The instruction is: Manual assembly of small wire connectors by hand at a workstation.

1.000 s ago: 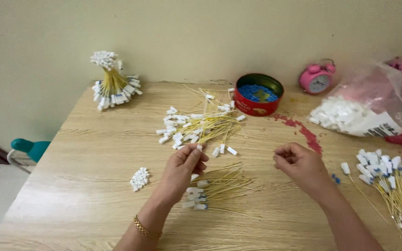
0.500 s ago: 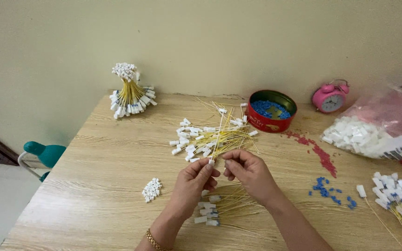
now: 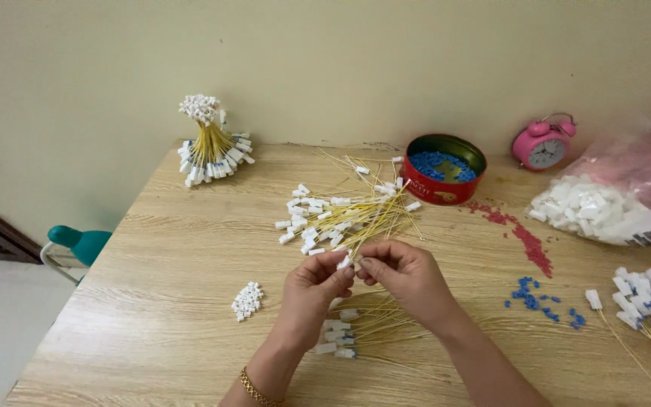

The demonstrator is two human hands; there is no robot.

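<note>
Closest to me, under my wrists, lies a small bunch of yellow wires (image 3: 367,328) with white end caps, flat on the wooden table (image 3: 175,249). Just above it my left hand (image 3: 312,290) and right hand (image 3: 408,279) meet over the middle of the table; the fingertips of both are pressed together on one small white connector piece (image 3: 345,261), the left pinching it from below and the right from the side. A gold bracelet (image 3: 256,390) sits on my left wrist. To the left lies a little heap of white caps (image 3: 247,300); to the right, scattered blue beads (image 3: 544,301) and another fan of capped wires (image 3: 646,301) at the table's edge. Beyond my hands spreads a loose pile of finished wires (image 3: 344,211), then a red round tin (image 3: 444,168) holding blue bits. Farthest back stand a tied bundle of wires (image 3: 209,147), a pink alarm clock (image 3: 540,143) and a plastic bag of white parts (image 3: 612,200)
</note>
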